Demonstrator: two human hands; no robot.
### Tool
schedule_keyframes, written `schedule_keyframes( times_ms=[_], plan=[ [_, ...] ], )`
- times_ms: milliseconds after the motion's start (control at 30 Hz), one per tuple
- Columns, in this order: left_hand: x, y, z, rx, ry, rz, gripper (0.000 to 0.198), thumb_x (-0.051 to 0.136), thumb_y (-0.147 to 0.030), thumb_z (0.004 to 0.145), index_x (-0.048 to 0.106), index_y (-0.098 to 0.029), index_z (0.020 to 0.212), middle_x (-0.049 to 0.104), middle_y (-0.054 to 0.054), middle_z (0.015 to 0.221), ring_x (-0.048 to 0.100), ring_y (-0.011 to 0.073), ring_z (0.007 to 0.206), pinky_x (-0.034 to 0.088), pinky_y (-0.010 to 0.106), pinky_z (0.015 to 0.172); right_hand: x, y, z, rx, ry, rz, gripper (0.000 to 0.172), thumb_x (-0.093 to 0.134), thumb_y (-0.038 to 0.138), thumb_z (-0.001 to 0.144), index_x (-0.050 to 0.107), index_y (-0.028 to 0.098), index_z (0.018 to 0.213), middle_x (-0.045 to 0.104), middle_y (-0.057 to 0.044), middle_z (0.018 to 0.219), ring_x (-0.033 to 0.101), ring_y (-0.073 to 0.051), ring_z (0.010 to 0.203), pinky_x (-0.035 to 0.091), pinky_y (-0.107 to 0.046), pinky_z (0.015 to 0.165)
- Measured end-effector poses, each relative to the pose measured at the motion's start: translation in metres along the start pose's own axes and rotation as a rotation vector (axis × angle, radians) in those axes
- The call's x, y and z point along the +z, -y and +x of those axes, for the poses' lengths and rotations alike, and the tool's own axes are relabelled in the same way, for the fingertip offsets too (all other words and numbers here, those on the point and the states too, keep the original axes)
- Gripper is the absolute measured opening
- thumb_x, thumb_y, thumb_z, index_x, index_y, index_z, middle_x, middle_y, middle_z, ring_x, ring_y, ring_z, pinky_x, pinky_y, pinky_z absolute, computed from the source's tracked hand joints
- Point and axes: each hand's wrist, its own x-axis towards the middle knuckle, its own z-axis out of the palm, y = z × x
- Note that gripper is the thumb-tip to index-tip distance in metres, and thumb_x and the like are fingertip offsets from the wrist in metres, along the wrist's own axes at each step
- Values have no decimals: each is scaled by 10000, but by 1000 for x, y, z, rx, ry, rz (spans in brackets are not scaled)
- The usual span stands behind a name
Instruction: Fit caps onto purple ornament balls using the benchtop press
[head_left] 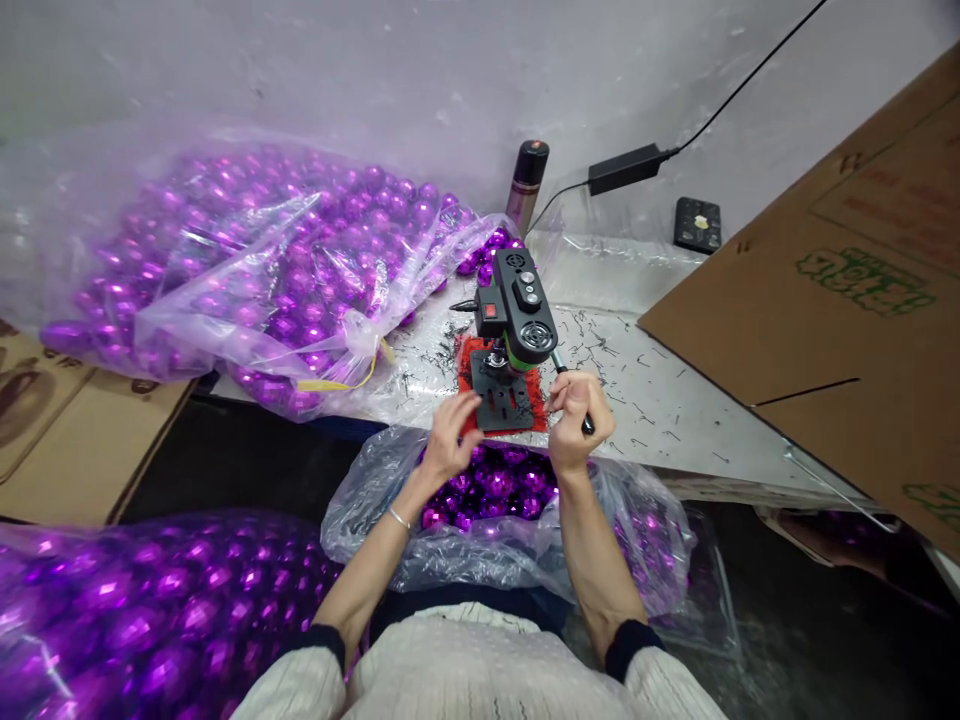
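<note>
A small black bench drill press point(525, 310) with a red switch stands on the white tabletop, its slotted base plate point(504, 412) over a red mat point(541, 400). My right hand point(577, 415) is closed around the lever handle point(588, 425) at the machine's right side. Beside the plate's left edge is my left hand point(452, 435), its fingers loosely bent and the thumb apart, with nothing visible between them. Below both hands, a clear plastic bag point(375, 490) lies open, full of shiny purple balls point(499, 485).
A large bag of purple balls point(285, 270) lies at the back left; another point(135, 610) is at lower left. Small dark bits litter the white table point(622, 370). A spray can point(528, 175), power adapter point(624, 170) and black box point(697, 224) are behind. A cardboard box point(810, 250) blocks the right.
</note>
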Motion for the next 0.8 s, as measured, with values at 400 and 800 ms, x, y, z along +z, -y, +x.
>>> schedule_keyframes(
  times_ms=[400,800],
  plan=[
    [-59,79,170,-504,-189,325,695,677,-228,875,498,-65,1527,496,313,1613,420,456,1562,267,611,1312,0,-4,-6,-4,-37,-24,436,522,360,1073,554,235,656,588,10,653,555,-138,537,457,-334,561],
    [-54,56,191,-743,-210,-80,410,723,-318,977,613,-119,1318,732,176,1328,681,319,1318,517,471,1165,-1,-2,-2,-82,-2,-40,426,521,316,1068,546,231,652,598,10,659,559,-136,542,442,-325,546]
  ],
)
